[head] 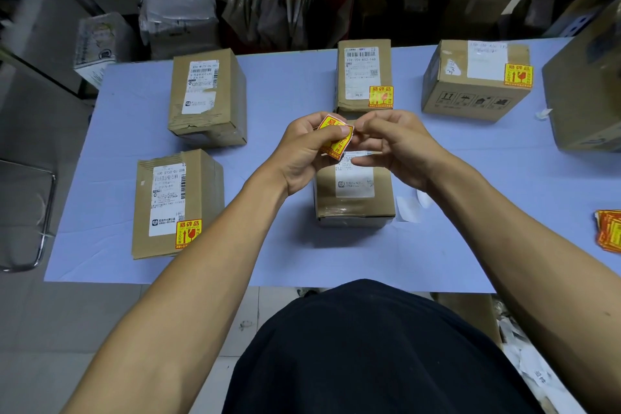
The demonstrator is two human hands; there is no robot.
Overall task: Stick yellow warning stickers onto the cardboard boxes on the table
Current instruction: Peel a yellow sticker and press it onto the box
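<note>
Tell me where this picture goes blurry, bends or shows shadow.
Head view: the middle is sharp, print on the sticker in the left hand readable; shelves at the top corners smear into blur; wide-angle distortion bows the table edges and stretches the forearms; light is even, with soft shadows beside the boxes, as under the near box.

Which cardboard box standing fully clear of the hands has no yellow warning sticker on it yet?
The far-left box. Its top shows only white shipping labels, while the near-left box, far-middle box and far-right box each carry a yellow sticker.

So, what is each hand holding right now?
Left hand: closed on the square yellow-and-red paper warning sticker.
Right hand: fingertips pinching that sticker's edge.
</note>
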